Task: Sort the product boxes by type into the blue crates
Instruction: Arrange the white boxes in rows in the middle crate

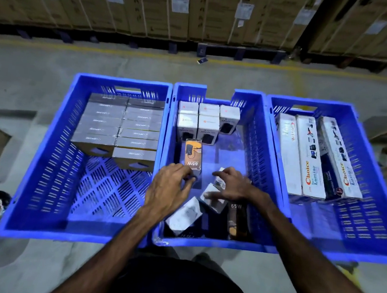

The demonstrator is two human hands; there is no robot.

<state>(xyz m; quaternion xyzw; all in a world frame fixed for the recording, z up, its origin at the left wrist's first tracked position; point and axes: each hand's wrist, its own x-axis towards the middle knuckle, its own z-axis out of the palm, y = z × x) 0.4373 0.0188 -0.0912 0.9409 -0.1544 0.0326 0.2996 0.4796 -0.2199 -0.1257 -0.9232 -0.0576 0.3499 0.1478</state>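
Okay, head view: my left hand [172, 186] pinches the base of the upright orange 65W box [193, 155] in the middle crate [259, 119]; my right hand [232, 185] grasps a small white box [216, 197] over the loose pile. Risk I'd flag: the tall 65W box tipping, since the hold is low.

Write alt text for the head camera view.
Two bare hands reach into the middle blue crate: the left hand touches an orange 65W box, the right hand rests on loose white boxes. The left crate holds grey boxes, the right crate long white boxes.
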